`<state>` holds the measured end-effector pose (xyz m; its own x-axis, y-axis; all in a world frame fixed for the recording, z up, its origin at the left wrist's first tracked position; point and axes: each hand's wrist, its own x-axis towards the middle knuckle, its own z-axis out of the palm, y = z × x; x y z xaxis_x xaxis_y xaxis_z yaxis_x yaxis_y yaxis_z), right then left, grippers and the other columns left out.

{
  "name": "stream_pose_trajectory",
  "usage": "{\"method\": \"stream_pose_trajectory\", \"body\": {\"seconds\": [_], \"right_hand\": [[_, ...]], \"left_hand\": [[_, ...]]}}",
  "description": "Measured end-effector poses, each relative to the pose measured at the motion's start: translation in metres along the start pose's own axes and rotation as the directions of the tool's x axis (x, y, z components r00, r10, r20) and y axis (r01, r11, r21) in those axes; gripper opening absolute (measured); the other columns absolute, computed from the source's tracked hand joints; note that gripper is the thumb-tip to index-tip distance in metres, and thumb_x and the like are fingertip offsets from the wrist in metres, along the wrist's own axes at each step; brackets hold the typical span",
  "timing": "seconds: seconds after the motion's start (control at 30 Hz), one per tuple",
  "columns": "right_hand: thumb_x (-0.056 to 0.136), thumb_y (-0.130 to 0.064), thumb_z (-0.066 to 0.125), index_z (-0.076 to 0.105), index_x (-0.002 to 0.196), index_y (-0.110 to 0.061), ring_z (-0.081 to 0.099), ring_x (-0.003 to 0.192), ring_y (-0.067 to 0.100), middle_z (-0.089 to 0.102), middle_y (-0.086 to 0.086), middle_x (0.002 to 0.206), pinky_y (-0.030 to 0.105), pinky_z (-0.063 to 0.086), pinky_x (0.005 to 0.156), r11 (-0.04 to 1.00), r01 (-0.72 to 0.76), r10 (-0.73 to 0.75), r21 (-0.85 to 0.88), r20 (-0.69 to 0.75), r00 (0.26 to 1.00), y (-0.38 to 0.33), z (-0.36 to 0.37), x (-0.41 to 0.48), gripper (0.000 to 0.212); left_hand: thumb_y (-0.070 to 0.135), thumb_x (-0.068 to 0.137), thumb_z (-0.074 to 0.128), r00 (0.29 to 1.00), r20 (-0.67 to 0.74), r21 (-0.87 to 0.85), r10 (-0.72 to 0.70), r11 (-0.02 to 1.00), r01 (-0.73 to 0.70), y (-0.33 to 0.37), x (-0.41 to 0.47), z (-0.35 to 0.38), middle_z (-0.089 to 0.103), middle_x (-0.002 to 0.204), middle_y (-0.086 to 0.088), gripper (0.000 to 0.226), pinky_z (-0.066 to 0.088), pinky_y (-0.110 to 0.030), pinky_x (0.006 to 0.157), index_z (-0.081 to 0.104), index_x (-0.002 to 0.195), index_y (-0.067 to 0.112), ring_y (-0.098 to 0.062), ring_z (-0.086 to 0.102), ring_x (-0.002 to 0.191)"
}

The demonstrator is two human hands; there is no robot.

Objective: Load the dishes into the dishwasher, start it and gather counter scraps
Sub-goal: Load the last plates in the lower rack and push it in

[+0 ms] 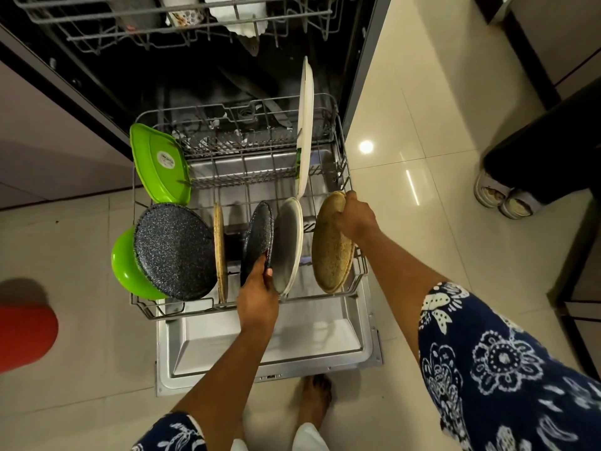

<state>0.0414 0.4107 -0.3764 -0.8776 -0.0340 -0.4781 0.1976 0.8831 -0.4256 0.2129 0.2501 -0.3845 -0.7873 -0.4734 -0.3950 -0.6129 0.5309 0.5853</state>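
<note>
Left hand (258,297) grips speckled plate (258,237) in lower rack (182,309); right hand (356,218) tan plate (331,247).

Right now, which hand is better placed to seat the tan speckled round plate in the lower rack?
Right. The right hand already grips the tan speckled round plate at its top edge; the left hand is busy on the dark speckled plate.

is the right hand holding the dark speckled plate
No, the right hand grips the top edge of the tan plate, while the left hand holds the dark speckled plate.
</note>
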Motion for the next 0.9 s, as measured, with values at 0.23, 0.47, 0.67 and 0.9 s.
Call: {"method": "stream_pose_trajectory", "body": {"seconds": [0.23,0.47,0.67,0.9], "right_hand": [[0.093,-0.030,0.044,0.038,0.130,-0.008,0.056,0.107,0.035,0.057,0.017,0.120,0.037,0.043,0.081,0.993,-0.076,0.084,0.090,-0.093,0.992,-0.004,0.000,0.001,0.044],[0.094,-0.025,0.052,0.029,0.142,-0.008,0.044,0.124,0.032,0.042,0.015,0.138,0.039,0.039,0.103,0.915,-0.068,0.169,0.399,-0.223,0.960,0.016,0.021,-0.066,0.056],[0.094,-0.019,0.054,0.047,0.126,-0.012,0.054,0.103,0.024,0.054,0.011,0.124,0.029,0.041,0.090,0.619,-0.281,0.455,0.734,-0.042,0.890,0.021,0.060,-0.162,0.034],[0.102,-0.033,0.031,0.031,0.144,-0.014,0.036,0.134,0.029,0.035,0.009,0.148,0.046,0.032,0.106,-0.082,-0.551,0.429,0.831,0.528,0.733,0.016,0.127,-0.166,0.046]], "left_hand": [[0.031,0.101,0.035,0.999,0.038,-0.067,0.010,0.998,-0.007,0.004,-0.001,-0.007,0.063,0.115,-0.019,0.041,0.050,-0.044,0.082,0.039,0.142,0.027,-0.037,0.061,0.099],[0.020,0.097,0.050,0.990,0.128,-0.246,0.061,0.969,-0.028,-0.007,-0.022,-0.021,0.051,0.139,-0.008,0.049,0.036,-0.025,0.099,0.037,0.144,0.019,-0.024,0.050,0.125],[0.009,0.095,0.053,0.964,0.236,-0.452,-0.120,0.865,0.218,-0.050,-0.068,-0.044,0.049,0.140,-0.009,0.042,0.039,-0.036,0.105,0.046,0.137,0.016,-0.022,0.049,0.124],[0.024,0.102,0.038,0.718,0.415,-0.778,-0.559,0.191,0.599,-0.115,-0.048,-0.068,0.049,0.134,-0.011,0.031,0.036,-0.041,0.098,0.045,0.131,0.016,-0.031,0.047,0.125]]}}
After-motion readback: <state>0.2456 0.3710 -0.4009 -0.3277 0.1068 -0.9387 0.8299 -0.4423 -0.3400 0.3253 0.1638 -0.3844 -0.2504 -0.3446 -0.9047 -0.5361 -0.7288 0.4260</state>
